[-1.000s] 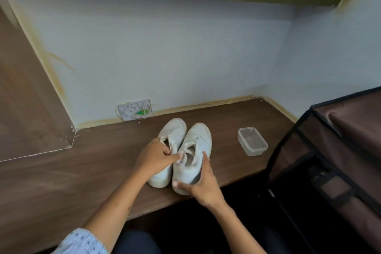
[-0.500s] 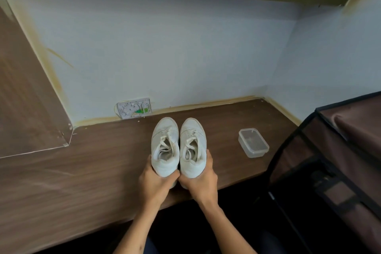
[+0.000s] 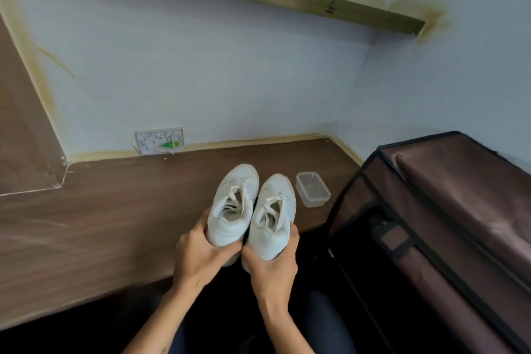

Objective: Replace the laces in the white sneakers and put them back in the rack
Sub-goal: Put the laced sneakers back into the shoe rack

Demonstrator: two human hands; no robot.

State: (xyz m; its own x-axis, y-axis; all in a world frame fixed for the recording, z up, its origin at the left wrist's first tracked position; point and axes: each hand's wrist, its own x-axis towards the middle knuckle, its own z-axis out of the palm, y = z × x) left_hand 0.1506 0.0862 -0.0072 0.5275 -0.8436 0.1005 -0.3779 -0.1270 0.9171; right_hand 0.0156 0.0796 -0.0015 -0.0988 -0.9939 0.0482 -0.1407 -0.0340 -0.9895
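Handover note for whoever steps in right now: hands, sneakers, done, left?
Left hand grips the heel of the left white sneaker; right hand grips the heel of the right white sneaker.
Both sneakers are side by side, toes away from the person, at the wooden desk's front edge.
Clear plastic container sits on the desk to their right; brown fabric shoe rack stands further right.
Done: both appear laced.
Left: put the pair in the rack.
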